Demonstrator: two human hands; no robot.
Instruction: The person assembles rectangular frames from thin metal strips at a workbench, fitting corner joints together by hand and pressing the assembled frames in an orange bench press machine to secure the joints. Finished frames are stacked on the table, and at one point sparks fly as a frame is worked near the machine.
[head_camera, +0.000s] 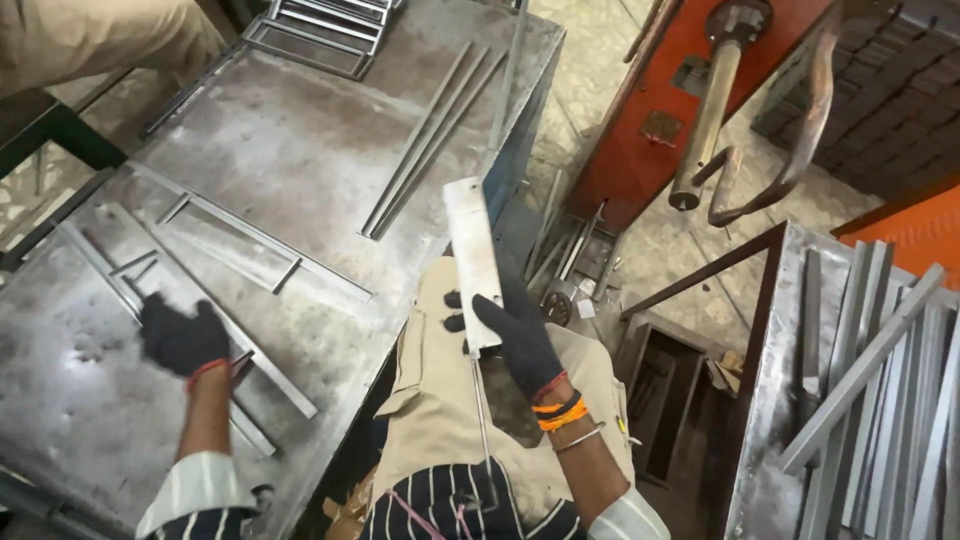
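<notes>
Right hand (515, 335) grips flat metal strip (472, 260) upright; left hand (182, 338) curled, empty, on steel table (300, 150).

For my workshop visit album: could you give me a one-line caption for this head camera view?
Gloved right hand lifts a flat metal strip while the gloved left hand rests on a steel table.
</notes>
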